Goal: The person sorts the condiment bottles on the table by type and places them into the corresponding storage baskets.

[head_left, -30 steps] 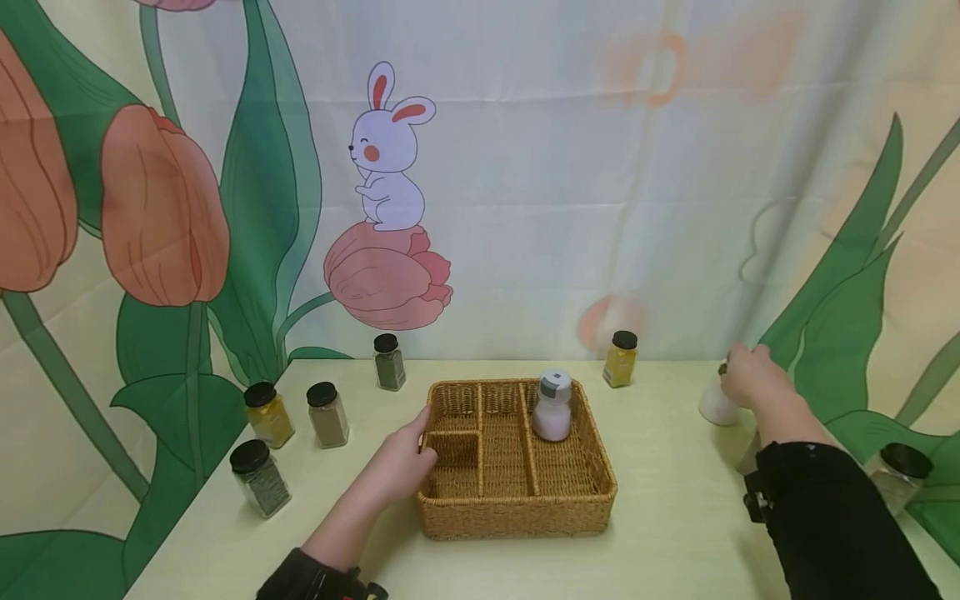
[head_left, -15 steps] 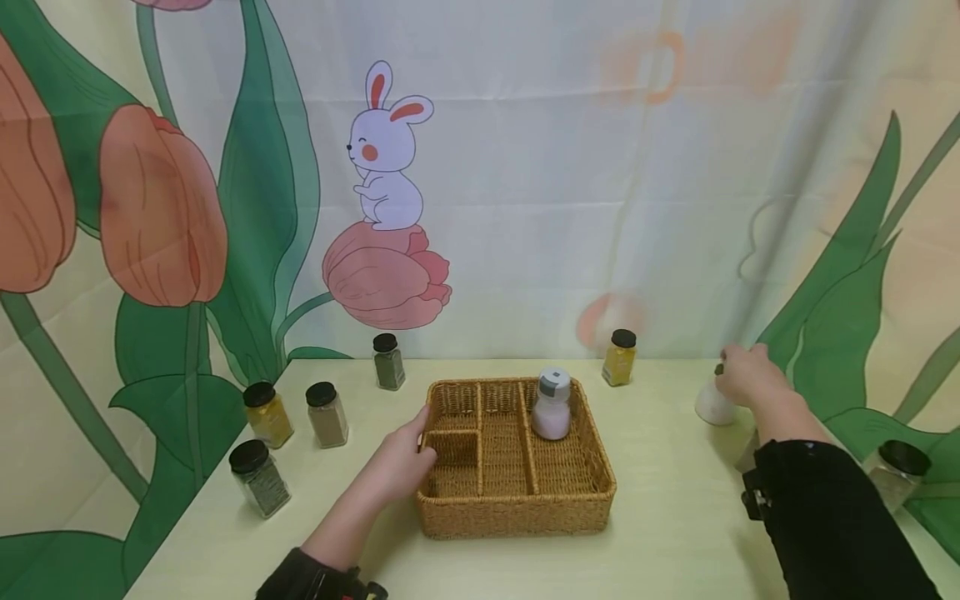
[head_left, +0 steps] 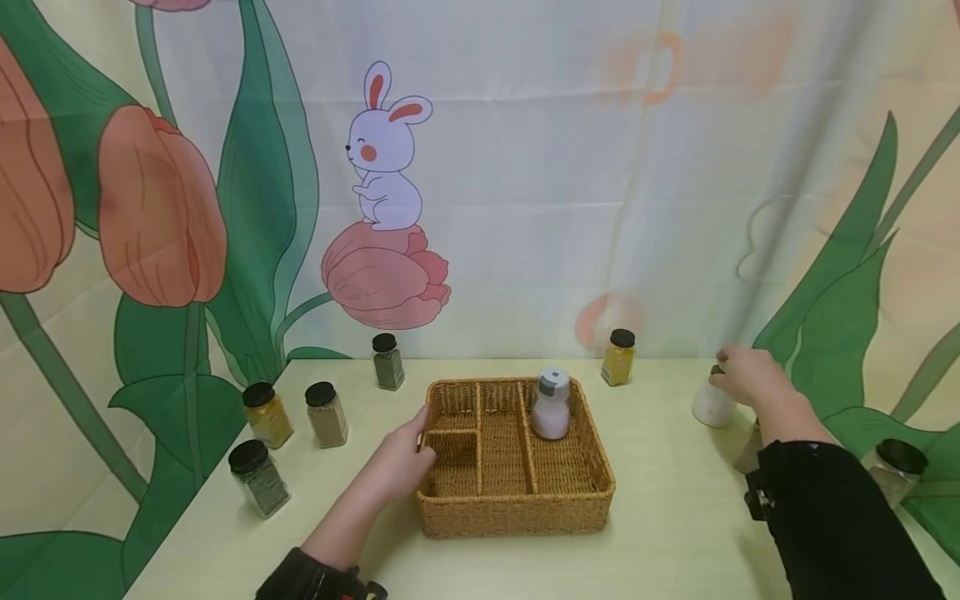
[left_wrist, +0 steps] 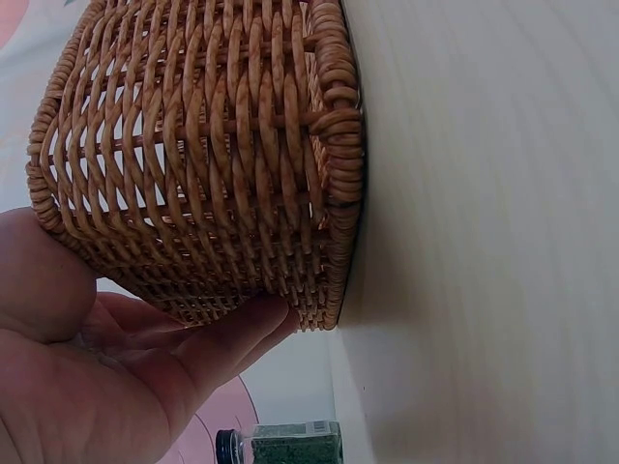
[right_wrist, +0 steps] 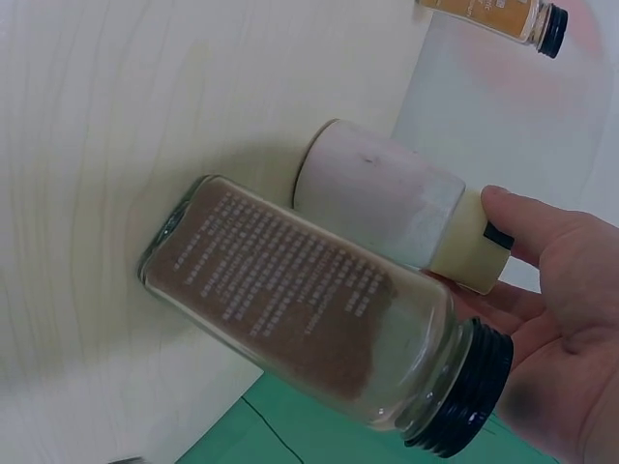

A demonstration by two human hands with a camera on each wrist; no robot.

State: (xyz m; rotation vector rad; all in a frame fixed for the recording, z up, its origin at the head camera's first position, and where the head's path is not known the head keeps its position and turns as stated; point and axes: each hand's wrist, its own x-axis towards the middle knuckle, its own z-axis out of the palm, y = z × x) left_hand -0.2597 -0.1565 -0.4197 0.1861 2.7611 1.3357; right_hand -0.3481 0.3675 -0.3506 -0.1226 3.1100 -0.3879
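Observation:
My left hand (head_left: 405,458) grips the left wall of a wicker basket (head_left: 517,518), which is divided into compartments. In the left wrist view the thumb (left_wrist: 44,275) lies at the rim and the fingers rest along the outer wall. A white-capped bottle (head_left: 551,417) with pale contents stands in the basket's right compartment. Off to the basket's right, my right hand (head_left: 753,379) pinches the cream lid of a similar pale bottle (right_wrist: 377,193), down at the table. Close beside it is a glass spice jar (right_wrist: 300,300) with brown powder and a black lid, mostly hidden by my wrist in the head view.
Black-lidded spice jars stand left of the basket: yellow (head_left: 267,417), beige (head_left: 327,417), dark green (head_left: 260,479) and another green one (head_left: 388,364) at the back. A yellow jar (head_left: 618,358) stands behind right; another jar (head_left: 896,471) is beyond my right sleeve. A printed curtain (head_left: 525,167) hangs behind.
The head view has drifted very slightly. Both hands keep their holds, on the basket and on the pale bottle's lid, with almost no movement.

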